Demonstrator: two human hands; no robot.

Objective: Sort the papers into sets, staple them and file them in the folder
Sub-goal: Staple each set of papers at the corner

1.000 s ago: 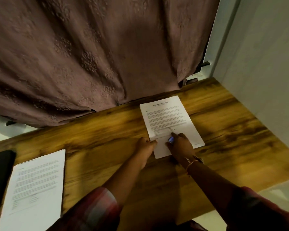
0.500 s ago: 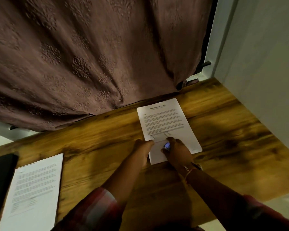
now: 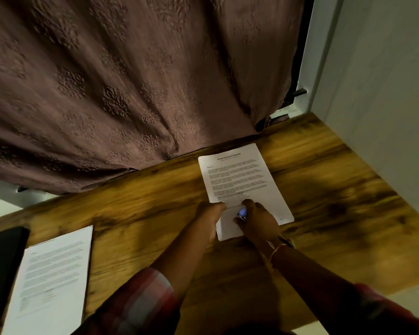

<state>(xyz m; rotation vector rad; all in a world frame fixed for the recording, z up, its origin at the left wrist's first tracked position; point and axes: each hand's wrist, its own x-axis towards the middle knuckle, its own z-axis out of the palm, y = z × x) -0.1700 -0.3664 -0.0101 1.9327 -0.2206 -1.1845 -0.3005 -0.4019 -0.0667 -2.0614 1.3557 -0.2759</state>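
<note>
A white printed paper stack (image 3: 240, 175) lies on the wooden table (image 3: 336, 201), right of centre. My left hand (image 3: 209, 216) grips its near left edge with curled fingers. My right hand (image 3: 259, 221) rests on the near end of the top sheet, curled round a small blue stapler (image 3: 242, 212), most of which is hidden by my fingers. A second printed paper set (image 3: 51, 274) lies at the near left. Beside it, a black folder (image 3: 3, 257) is cut off by the left edge of the view.
A brown patterned curtain (image 3: 131, 93) hangs along the table's far edge. A pale wall (image 3: 385, 93) borders the table on the right. Bare wood lies between the two paper sets and right of the stack.
Both hands stay at the near end of the stack. My right hand with the stapler has crept slightly further onto the sheet. The view has shifted a little.
</note>
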